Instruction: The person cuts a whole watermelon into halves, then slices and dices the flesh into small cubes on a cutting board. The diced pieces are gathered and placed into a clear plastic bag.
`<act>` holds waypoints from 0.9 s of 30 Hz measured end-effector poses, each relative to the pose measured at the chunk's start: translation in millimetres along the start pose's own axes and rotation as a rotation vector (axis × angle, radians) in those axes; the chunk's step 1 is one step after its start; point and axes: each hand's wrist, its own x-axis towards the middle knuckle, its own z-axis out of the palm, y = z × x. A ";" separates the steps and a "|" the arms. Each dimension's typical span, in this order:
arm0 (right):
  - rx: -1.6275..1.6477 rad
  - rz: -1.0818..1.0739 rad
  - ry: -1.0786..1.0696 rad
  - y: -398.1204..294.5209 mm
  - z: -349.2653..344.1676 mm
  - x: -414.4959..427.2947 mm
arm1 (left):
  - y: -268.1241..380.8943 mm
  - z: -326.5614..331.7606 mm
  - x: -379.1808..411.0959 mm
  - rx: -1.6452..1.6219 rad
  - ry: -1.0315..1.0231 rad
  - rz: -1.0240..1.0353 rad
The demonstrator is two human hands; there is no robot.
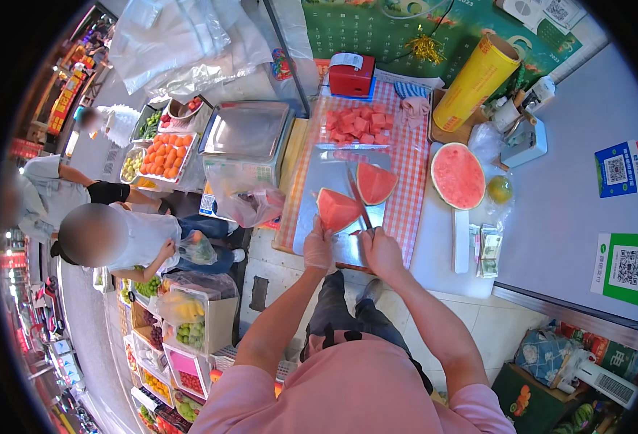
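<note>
My left hand, in a clear plastic glove, grips a watermelon wedge at its near left side. In my right hand is the handle of a kitchen knife; its blade points away from me, between that wedge and a second watermelon wedge. Both wedges are over a shiny metal cutting surface. Just beyond them a clear tray holds a heap of watermelon cubes. Half a watermelon rests cut face up on the white counter to the right.
A weighing scale stands left of the board. A yellow cling-film roll leans at the back right, and a red label printer sits at the back. Banknotes lie on the right counter. Fruit crates and people are at left.
</note>
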 end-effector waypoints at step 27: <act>0.162 0.071 -0.211 19.9 37.5 -28.7 | -15.2 30.9 5.9 -0.220 0.010 -0.077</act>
